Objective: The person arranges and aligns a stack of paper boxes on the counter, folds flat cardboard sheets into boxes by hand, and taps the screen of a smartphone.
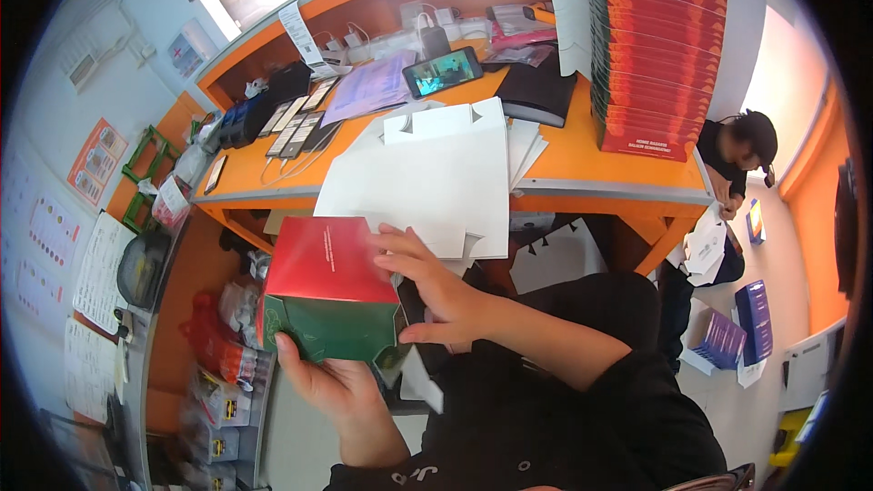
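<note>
Between my two hands is a small cardboard box [326,259], red on its upper face and green on the side toward me. My left hand [332,391] holds it from below, with the thumb pressed on the green side. At the right edge of the box, my right hand [432,286] has its fingers bent along the red face and the side; whether it grips or only touches there I cannot tell. A pale flap [420,382] sticks out below the box's right corner. Just beyond lie flat white cardboard sheets [418,182] on the orange desk [582,156].
A tall stack of red cartons [650,55] stands at the desk's right end. A lit phone [443,73], a black folder [536,91] and several small devices [296,132] lie farther back. On the right, another person [741,150] sits low beside purple boxes [723,336].
</note>
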### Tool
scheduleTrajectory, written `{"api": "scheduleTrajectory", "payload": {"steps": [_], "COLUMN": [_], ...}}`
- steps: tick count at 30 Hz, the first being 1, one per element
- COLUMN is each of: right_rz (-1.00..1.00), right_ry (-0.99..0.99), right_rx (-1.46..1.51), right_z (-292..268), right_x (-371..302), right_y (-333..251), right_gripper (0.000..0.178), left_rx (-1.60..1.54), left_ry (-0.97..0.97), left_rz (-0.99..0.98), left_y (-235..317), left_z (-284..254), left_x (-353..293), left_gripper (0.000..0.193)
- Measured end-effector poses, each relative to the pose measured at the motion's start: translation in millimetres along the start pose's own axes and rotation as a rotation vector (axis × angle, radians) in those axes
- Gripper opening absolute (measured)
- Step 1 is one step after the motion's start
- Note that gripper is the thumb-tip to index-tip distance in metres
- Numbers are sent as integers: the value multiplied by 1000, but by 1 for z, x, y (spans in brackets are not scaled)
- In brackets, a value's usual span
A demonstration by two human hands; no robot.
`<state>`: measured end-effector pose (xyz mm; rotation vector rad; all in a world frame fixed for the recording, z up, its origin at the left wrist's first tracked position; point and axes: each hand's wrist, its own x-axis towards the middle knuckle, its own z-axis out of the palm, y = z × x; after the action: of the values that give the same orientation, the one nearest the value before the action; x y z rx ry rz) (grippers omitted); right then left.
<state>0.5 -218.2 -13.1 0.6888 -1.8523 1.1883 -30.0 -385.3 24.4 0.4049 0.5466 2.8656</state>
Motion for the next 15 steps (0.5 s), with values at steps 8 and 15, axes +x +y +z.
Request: {"api": "scheduleTrajectory", "payload": {"steps": [8,15], "right_rz": [-103,84], "right_ry": [101,277], "right_rx": [190,551], "right_z": [33,22], "right_x": [6,12], "right_y": [0,-12], "right_gripper": [42,28], "left_rx": [483,585], "left_ry": [-30,-392], "left_rz": [53,60], "left_y": [-8,21], "left_z": [10,-20], "left_x": [-11,-3], "left_gripper": [52,67]}}
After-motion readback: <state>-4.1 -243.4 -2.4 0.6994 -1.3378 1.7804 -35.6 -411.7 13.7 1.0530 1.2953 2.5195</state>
